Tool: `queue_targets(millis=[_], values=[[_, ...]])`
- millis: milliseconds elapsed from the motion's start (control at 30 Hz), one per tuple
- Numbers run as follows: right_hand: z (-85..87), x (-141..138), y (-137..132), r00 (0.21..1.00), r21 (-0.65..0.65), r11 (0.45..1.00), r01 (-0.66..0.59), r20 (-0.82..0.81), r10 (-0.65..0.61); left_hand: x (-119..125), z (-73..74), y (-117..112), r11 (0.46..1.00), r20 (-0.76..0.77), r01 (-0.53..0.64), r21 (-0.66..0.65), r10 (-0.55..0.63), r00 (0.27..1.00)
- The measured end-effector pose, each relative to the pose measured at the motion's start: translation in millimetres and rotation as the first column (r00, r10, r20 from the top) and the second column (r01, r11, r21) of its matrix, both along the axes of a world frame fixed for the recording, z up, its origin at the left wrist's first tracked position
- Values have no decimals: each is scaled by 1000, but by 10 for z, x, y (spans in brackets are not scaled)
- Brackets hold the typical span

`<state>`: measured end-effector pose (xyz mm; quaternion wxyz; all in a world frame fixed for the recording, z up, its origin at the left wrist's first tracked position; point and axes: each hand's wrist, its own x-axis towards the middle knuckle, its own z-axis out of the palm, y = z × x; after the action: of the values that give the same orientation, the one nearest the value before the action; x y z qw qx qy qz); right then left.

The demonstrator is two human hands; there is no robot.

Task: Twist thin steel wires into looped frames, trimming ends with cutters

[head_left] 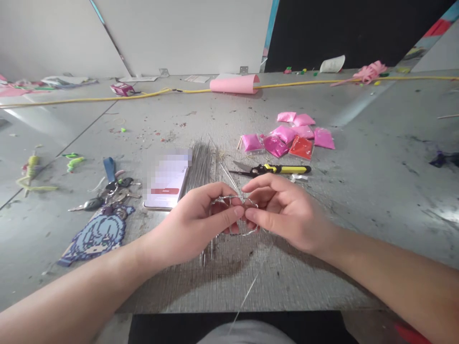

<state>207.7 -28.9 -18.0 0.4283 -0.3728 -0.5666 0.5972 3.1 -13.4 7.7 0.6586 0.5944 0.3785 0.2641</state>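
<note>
A ring of twisted silvery wire point(247, 233) is pinched between both my hands above the table's front part. My left hand point(201, 220) grips its left side, thumb and forefinger closed near the middle. My right hand point(287, 210) has its thumb and fingers closed on the wire at the right, fingertips nearly touching the left thumb. Loose wire ends stick up past the fingers, and one long strand point(251, 286) trails down toward my lap. Behind my left hand lies a bundle of straight thin wires point(201, 165). Fingers hide part of the ring.
Black-and-yellow snips point(287, 169) lie beyond my right hand, with pink and red packets point(283, 134) behind. A phone point(165, 181) rests left of the wire bundle. Keys point(114, 191) and a blue pixel-style figure point(98, 234) lie farther left. A yellow cord point(172, 91) crosses the back.
</note>
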Motion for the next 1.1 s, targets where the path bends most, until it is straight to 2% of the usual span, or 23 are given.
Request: queue_targets(millis=[167, 367, 433, 533, 633, 733, 800, 900, 1100], values=[[8, -21, 11, 998, -78, 997, 18, -54, -22, 4, -9, -6, 1000, -43, -6, 21, 7, 999], [26, -18, 7, 997, -54, 997, 49, 60, -46, 21, -44, -2, 999, -10, -25, 26, 25, 1000], [33, -12, 11, 989, 24, 998, 60, 136, -63, 22, -52, 5, 999, -26, -39, 22, 39, 999], [54, 0, 6, 942, 249, 966, 74, 302, -149, 21, -46, 6, 999, -63, -52, 17, 53, 997], [74, 12, -4, 870, 529, 848, 28, 405, -281, 19, -29, -1, 999, -86, -45, 22, 47, 995], [75, 18, -9, 826, 690, 722, -52, 436, -357, 18, -21, -2, 999, -108, -34, 21, 36, 994], [71, 16, -11, 802, 720, 689, -87, 461, -381, 21, -25, 4, 1000, -109, -28, 15, 29, 994], [69, -1, -18, 772, 733, 674, -97, 482, -414, 35, -36, 9, 1000, -99, -29, 4, 29, 995], [70, -39, -45, 740, 710, 700, -77, 511, -437, 43, -49, -19, 999, -105, -29, 13, 30, 994]])
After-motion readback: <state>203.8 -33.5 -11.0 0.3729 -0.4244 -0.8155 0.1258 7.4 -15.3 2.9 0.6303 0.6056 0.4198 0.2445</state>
